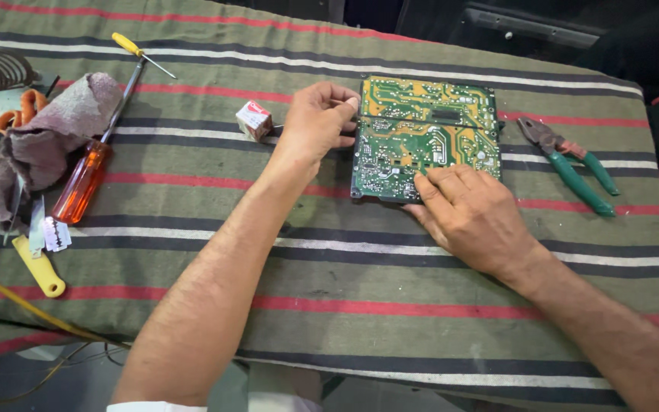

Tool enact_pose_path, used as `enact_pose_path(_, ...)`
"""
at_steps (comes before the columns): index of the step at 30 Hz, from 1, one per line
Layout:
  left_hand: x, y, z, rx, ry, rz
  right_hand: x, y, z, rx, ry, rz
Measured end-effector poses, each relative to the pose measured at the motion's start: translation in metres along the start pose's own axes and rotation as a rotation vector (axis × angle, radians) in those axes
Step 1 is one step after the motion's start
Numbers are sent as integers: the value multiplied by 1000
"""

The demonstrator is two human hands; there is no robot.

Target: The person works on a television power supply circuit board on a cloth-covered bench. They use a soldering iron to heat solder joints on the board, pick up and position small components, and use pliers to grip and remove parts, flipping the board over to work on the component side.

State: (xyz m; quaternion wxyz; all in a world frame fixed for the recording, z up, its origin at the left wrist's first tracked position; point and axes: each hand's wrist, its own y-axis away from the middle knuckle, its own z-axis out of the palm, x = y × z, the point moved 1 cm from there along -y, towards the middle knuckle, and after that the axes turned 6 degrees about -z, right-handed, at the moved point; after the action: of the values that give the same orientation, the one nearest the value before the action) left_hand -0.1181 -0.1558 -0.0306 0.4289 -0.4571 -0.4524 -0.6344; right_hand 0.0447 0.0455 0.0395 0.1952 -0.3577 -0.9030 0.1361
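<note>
I'm steadying the circuit board [425,141], left hand [316,122] gripping its left edge, right hand [470,210] flat and open on its near corner, pliers [570,164] lying right of it.

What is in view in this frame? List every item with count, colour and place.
Circuit board: one, green and yellow, centre of the cloth, solder side up.
Pliers: one, green handles, right of the board.
Small box: one, red and white, left of the board.
Large screwdriver: one, orange handle, left side.
Small screwdriver: one, yellow handle, top left.
Rag: one, grey-brown, far left.
Razor blade: one, silver, lower left.
Yellow-handled tool: one, lower left, beside the blade.
Cloth: one, olive with red, white and dark stripes, covering the table.
Left hand: at the board's left edge.
Right hand: fingers on the board's near edge.
</note>
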Motion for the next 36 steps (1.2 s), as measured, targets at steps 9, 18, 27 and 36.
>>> enact_pose_path(9, 17, 10, 3, -60, 262, 123, 23, 10, -12, 96, 145, -32)
enact_pose_path(18, 40, 42, 25, -102, 407, 383, 83, 36, -31, 601, -32, 490)
enact_pose_path(27, 38, 60, 46, -203, 349, 500, 71, 29, 17, 1020, -1307, 699)
enact_pose_path(36, 31, 53, 48, -187, 289, 512, 70, 26, 30, 1021, -1410, 801)
